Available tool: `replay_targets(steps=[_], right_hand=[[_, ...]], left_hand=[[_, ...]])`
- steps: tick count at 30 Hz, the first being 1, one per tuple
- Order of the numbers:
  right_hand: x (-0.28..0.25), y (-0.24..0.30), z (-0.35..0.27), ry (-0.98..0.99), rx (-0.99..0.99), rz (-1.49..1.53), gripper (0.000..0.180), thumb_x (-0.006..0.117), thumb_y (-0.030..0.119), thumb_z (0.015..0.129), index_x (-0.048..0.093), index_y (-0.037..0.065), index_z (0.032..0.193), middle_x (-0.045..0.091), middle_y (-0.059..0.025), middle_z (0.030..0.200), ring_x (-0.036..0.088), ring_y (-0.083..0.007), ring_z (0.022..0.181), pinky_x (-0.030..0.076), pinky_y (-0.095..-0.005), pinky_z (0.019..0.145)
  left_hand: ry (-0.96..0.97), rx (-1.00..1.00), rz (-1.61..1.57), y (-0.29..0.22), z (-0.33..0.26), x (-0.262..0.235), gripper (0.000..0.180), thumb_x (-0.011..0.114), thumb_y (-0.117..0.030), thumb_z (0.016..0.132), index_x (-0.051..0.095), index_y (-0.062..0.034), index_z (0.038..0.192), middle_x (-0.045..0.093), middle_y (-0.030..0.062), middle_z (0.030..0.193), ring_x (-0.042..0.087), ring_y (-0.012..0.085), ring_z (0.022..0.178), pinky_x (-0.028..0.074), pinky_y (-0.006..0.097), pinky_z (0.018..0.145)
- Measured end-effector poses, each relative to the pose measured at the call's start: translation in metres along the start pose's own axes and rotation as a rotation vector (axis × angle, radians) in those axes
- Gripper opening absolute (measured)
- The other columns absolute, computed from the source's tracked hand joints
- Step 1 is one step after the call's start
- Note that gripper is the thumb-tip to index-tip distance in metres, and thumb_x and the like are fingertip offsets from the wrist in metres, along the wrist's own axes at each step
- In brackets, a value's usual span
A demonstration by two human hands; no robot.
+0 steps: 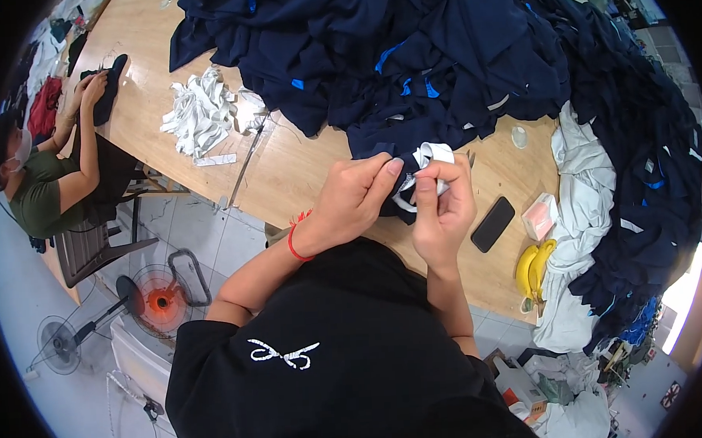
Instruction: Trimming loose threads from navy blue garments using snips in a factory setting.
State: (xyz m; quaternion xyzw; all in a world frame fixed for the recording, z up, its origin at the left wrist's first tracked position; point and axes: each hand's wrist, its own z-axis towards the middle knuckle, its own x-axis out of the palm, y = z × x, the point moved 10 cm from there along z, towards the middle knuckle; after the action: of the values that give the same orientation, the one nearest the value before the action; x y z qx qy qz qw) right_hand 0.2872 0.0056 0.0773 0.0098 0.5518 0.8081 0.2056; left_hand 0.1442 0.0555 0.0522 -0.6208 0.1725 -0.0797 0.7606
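Note:
My left hand (354, 195), with a red string on its wrist, pinches the edge of a navy garment (371, 140). Close beside it, my right hand (446, 207) is closed, thumb against forefinger, at a white strip (436, 153) that loops along the garment's edge. What lies right between the right fingertips is too small to make out. A thin dark metal tip (472, 160) shows just past the right hand; the rest of it is hidden. The garment hangs over the front edge of the wooden table (309, 154), in front of my black shirt.
A large heap of navy garments (406, 44) covers the far side. White strips (200, 112) lie at left; a black phone (492, 224), bananas (535, 270) and white cloth (581, 185) at right. A co-worker (59, 181) sits far left, near fans (157, 302).

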Motion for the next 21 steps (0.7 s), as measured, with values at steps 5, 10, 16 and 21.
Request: replay_targets(steps=[5, 10, 16, 21], right_hand=[[-0.008, -0.021, -0.007, 0.034, 0.194, 0.325, 0.005, 0.066, 0.006, 0.105, 0.062, 0.003, 0.102, 0.052, -0.0026, 0.104, 0.051, -0.0077, 0.083, 0.04, -0.0213, 0.07], [-0.013, -0.03, -0.017, 0.052, 0.262, 0.444, 0.011, 0.063, 0.013, 0.109, 0.059, 0.004, 0.104, 0.053, -0.0029, 0.095, 0.052, -0.0086, 0.076, 0.041, -0.0222, 0.068], [-0.011, -0.054, -0.038, 0.059, 0.387, 0.516, 0.009, 0.067, 0.011, 0.107, 0.063, 0.004, 0.103, 0.052, -0.0003, 0.099, 0.05, -0.0059, 0.079, 0.039, -0.0213, 0.068], [-0.014, -0.057, -0.049, 0.042, 0.394, 0.479, 0.008, 0.067, 0.009, 0.106, 0.065, 0.003, 0.101, 0.052, 0.0006, 0.096, 0.048, -0.0062, 0.078, 0.037, -0.0211, 0.067]], left_hand=[[0.027, 0.002, -0.004, -0.002, 0.002, 0.002, 0.035, 0.06, -0.013, 0.109, 0.053, 0.0028, 0.079, 0.043, 0.0142, 0.06, 0.036, 0.0201, 0.05, 0.031, 0.037, 0.049], [0.013, -0.042, -0.041, 0.002, 0.004, 0.002, 0.037, 0.062, -0.013, 0.109, 0.051, 0.0025, 0.077, 0.037, 0.0121, 0.061, 0.031, 0.0158, 0.054, 0.029, 0.035, 0.049], [-0.041, -0.131, -0.104, 0.026, 0.003, 0.007, 0.037, 0.06, -0.015, 0.11, 0.052, 0.0033, 0.079, 0.034, 0.0093, 0.062, 0.031, 0.01, 0.057, 0.029, 0.034, 0.049], [-0.156, -0.202, -0.148, 0.052, 0.011, -0.012, 0.039, 0.053, -0.02, 0.115, 0.062, -0.0015, 0.082, 0.046, -0.0059, 0.065, 0.039, 0.0027, 0.061, 0.031, 0.026, 0.052]])
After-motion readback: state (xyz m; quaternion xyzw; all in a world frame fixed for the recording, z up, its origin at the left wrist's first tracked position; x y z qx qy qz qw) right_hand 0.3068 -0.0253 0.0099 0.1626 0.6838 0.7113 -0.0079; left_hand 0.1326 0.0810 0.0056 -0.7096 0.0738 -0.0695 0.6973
